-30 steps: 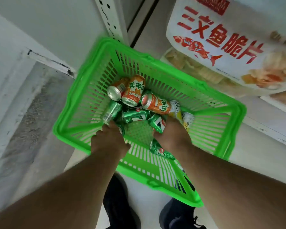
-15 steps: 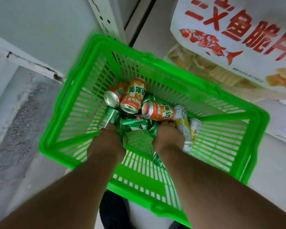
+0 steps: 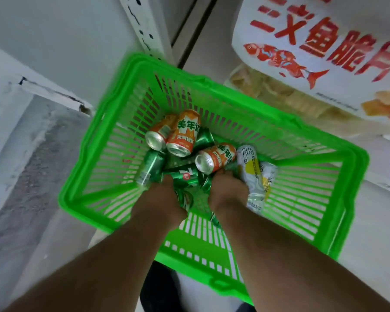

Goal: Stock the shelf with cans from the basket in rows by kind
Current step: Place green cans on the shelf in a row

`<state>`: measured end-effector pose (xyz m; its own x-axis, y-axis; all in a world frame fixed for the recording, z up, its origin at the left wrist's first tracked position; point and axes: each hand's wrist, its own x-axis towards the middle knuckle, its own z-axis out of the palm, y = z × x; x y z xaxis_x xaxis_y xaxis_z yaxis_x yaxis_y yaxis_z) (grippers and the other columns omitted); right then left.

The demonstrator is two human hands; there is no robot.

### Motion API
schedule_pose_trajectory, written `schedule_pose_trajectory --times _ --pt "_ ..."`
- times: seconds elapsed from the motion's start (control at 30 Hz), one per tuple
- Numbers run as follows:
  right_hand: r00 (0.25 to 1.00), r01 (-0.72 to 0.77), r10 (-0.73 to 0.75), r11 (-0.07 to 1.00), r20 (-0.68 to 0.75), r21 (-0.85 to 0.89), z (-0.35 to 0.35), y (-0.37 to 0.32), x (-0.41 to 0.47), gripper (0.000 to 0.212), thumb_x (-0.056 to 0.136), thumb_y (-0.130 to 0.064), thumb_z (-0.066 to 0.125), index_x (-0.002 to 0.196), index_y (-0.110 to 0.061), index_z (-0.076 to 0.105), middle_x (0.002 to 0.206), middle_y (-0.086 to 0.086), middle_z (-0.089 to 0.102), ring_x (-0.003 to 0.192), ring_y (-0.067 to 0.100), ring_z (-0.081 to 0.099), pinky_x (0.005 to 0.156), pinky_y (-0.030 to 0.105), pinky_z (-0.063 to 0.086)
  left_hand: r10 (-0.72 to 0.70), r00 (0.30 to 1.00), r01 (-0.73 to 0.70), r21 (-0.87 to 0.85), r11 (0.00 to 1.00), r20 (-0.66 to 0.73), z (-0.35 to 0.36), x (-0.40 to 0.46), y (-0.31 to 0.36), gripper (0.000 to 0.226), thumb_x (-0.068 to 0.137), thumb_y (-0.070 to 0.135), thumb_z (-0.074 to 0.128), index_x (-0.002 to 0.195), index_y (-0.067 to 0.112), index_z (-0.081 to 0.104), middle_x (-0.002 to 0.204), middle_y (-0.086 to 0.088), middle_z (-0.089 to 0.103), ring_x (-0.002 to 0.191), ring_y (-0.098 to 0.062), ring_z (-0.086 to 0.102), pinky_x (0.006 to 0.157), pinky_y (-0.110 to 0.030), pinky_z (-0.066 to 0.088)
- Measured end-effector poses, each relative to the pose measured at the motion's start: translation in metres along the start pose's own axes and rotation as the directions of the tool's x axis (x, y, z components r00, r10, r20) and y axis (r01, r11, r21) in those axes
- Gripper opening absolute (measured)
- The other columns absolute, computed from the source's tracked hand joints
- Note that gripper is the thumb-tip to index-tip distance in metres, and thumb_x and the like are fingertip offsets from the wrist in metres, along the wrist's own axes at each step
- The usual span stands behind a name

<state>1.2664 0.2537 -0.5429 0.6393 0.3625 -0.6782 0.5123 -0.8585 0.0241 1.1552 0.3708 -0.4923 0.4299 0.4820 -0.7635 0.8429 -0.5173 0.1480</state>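
At the near edge a dark shoe (image 3: 160, 289) stands on the floor, under the near rim of the green basket (image 3: 351, 181). Both forearms reach from the near side down into the basket.

The left hand (image 3: 160, 199) is down among the green cans (image 3: 185, 176); one green can lies just at its right side and seems to be held, but the fingers are hidden under the back of the hand, so I cannot tell how they stand. The right hand (image 3: 229, 190) is also down in the pile, just near of an orange can (image 3: 214, 158) that lies on its side with the silver end to the left. Its fingers curl downward among the cans, and what they hold I cannot tell. Touching the right side of this hand lie two white and yellow cans (image 3: 254, 176), one partly over the other.

Farther in the basket, two more orange cans (image 3: 182, 136) lie side by side, with silver ends toward the near side. One more green can (image 3: 150, 166) lies at the left of the pile.

Beyond the basket a white perforated shelf post (image 3: 144, 25) goes up, and at the far right sits a big white snack bag (image 3: 324, 55) with red letters and a red fish.
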Motion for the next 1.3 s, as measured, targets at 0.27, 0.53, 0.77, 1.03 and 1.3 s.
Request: schedule_pose_trajectory --times 0.27,0.53,0.77,1.03,1.3 --pt "0.999 0.008 0.017 0.869 -0.044 0.496 -0.068 0.045 -0.071 0.059 0.066 -0.055 0.08 0.115 -0.03 0.059 0.106 -0.006 0.07 0.093 0.026 0.071 0.071 0.034 0.055 0.07 0.996 -0.077 -0.125 0.989 -0.055 -0.048 -0.066 0.016 0.063 0.057 0.049 0.075 0.112 0.031 0.049 0.098 -0.004 0.062 0.086 -0.028 0.068 0.075 -0.036 0.058" --pt "0.999 0.022 -0.052 0.505 0.005 0.863 -0.228 0.1 -0.227 0.049 0.062 -0.047 0.092 0.102 -0.034 0.067 0.093 -0.02 0.077 0.084 -0.002 0.072 0.084 0.033 0.06 0.177 0.978 -0.204 -0.325 0.924 -0.112 -0.177 -0.235 0.05 0.074 0.063 0.045 0.085 0.129 0.036 0.052 0.102 0.009 0.054 0.083 -0.002 0.056 0.068 -0.018 0.038" --pt "0.997 0.074 -0.011 0.294 -0.074 0.953 -0.372 0.124 -0.382 0.06 0.059 -0.039 0.095 0.112 -0.032 0.066 0.102 -0.014 0.078 0.092 0.004 0.075 0.09 0.037 0.061 0.301 0.934 -0.356 -0.426 0.832 -0.193 -0.3 -0.408 0.094 0.07 0.057 0.046 0.088 0.111 0.04 0.043 0.093 0.014 0.061 0.079 0.006 0.059 0.066 -0.011 0.045" --pt "0.948 0.246 0.14 0.24 -0.285 0.939 -0.505 0.153 -0.558 0.048 0.066 -0.034 0.094 0.105 -0.033 0.066 0.098 -0.018 0.076 0.088 0.0 0.072 0.08 0.023 0.055 0.512 0.808 -0.578 -0.56 0.594 -0.291 -0.417 -0.589 0.145 0.058 0.064 0.014 0.092 0.107 0.029 0.056 0.096 0.003 0.071 0.081 -0.007 0.069 0.069 -0.018 0.055" --pt "0.822 0.387 0.386 0.159 -0.418 0.908 -0.552 0.196 -0.682 0.049 0.068 -0.028 0.094 0.109 -0.032 0.067 0.097 -0.014 0.077 0.086 -0.001 0.07 0.077 0.022 0.056 0.72 0.622 -0.722 -0.582 0.375 -0.308 -0.456 -0.695 0.206 0.065 0.073 0.004 0.086 0.123 0.032 0.053 0.109 0.005 0.073 0.102 -0.014 0.071 0.093 -0.034 0.056"
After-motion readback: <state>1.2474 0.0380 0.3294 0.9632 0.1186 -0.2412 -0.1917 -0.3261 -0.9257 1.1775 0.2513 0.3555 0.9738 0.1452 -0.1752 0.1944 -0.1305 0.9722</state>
